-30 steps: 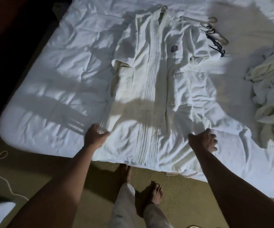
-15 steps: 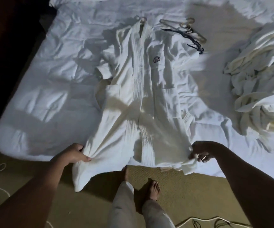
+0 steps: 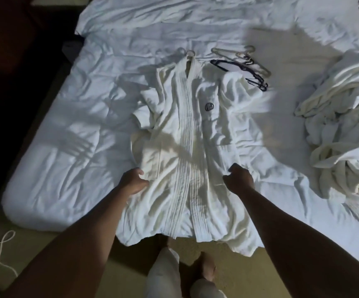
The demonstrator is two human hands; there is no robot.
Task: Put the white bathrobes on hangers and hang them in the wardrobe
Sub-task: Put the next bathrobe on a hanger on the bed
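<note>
A white bathrobe [image 3: 187, 147] with a dark chest emblem lies front-up on the bed, its hem hanging over the near edge. A hanger hook [image 3: 190, 53] pokes out at its collar. My left hand [image 3: 132, 181] grips the robe's left side at about waist height. My right hand [image 3: 238, 179] is curled on the fabric at the robe's right side. A heap of more white bathrobes [image 3: 342, 125] lies at the right. Spare hangers [image 3: 245, 65], pale and dark, lie beyond the robe's right shoulder.
The bed [image 3: 66, 147] has a rumpled white duvet and fills most of the view. My feet and pale trouser legs [image 3: 165, 274] stand on the tan carpet at the bed's near edge. A white cord [image 3: 0, 244] loops on the floor at left.
Both hands have moved from the robe's hem up to its waist. The hem, lifted off the bed edge before, now lies flatter and hangs over the edge.
</note>
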